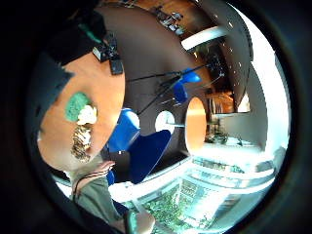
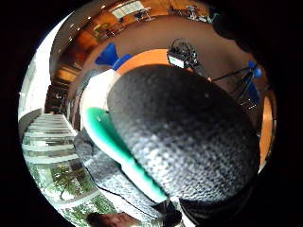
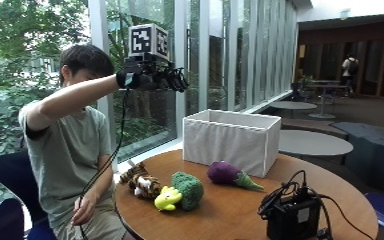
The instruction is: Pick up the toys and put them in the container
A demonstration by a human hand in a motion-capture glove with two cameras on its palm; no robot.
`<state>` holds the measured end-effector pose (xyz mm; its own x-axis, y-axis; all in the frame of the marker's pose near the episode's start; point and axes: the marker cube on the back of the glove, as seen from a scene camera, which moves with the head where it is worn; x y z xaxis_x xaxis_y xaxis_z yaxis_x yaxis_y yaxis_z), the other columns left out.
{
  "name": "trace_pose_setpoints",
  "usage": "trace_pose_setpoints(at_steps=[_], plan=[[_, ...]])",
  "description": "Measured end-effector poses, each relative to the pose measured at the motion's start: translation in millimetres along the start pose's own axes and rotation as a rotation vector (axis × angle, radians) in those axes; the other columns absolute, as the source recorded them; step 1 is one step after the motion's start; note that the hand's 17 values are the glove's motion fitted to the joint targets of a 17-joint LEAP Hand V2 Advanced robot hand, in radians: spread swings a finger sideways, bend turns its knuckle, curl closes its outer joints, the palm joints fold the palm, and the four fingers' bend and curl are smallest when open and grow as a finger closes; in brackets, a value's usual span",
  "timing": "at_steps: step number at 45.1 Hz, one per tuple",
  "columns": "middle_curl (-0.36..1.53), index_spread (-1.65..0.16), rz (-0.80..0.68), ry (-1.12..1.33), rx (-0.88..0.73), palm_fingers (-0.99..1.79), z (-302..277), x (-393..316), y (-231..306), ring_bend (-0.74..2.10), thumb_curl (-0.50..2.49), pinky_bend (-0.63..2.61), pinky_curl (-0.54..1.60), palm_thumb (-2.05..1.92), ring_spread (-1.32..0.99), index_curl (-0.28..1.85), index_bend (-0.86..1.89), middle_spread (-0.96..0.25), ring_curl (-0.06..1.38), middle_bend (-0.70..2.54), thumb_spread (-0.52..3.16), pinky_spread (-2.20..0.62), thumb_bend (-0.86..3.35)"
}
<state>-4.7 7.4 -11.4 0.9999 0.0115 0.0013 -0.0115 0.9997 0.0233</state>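
Three groups of toys lie on the round wooden table [image 3: 232, 212]: a striped tiger [image 3: 139, 183], a green broccoli [image 3: 189, 189] with a small yellow toy [image 3: 167, 199] against it, and a purple eggplant [image 3: 226, 173]. The white fabric container [image 3: 230, 139] stands behind them, open at the top. My gloved right hand [image 3: 153, 76] is raised high, at head level, left of and above the container. No toy shows in it. The little finger side palm view looks down on the broccoli [image 1: 77, 106] and tiger [image 1: 82, 141]. Black glove [image 2: 184, 137] fills the thumb side view.
A black device with cables [image 3: 293, 216] sits at the table's near right edge. The person's bare left hand [image 3: 82, 214] hangs by the lap. Windows run behind the person. Other round tables [image 3: 312, 142] stand beyond the container, and blue chairs [image 1: 124, 129] beside the table.
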Motion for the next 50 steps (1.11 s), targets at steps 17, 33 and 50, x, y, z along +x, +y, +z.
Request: trace_pose_setpoints(at_steps=[17, 33, 50], plan=[[0.27, -0.23, -0.064, -0.109, -0.143, 0.11, 60, -22, -35, 0.60, 0.00, 0.80, 0.34, -0.19, -0.18, 0.17, 0.08, -0.16, 0.22, 0.27, 1.20, -0.08, -0.11], [0.25, -0.19, -0.007, -0.086, -0.434, -0.27, 229, -61, -61, 0.54, 0.07, 1.17, 0.43, -0.11, -0.03, 0.11, 0.02, 0.00, 0.22, 0.12, 1.09, 0.01, -0.07], [0.22, -0.21, -0.050, -0.123, -0.473, 0.17, 318, -80, -65, 0.89, 0.23, 1.36, 0.43, 0.23, -0.05, 0.09, 0.08, 0.04, 0.31, 0.17, 1.21, -0.15, 0.11]])
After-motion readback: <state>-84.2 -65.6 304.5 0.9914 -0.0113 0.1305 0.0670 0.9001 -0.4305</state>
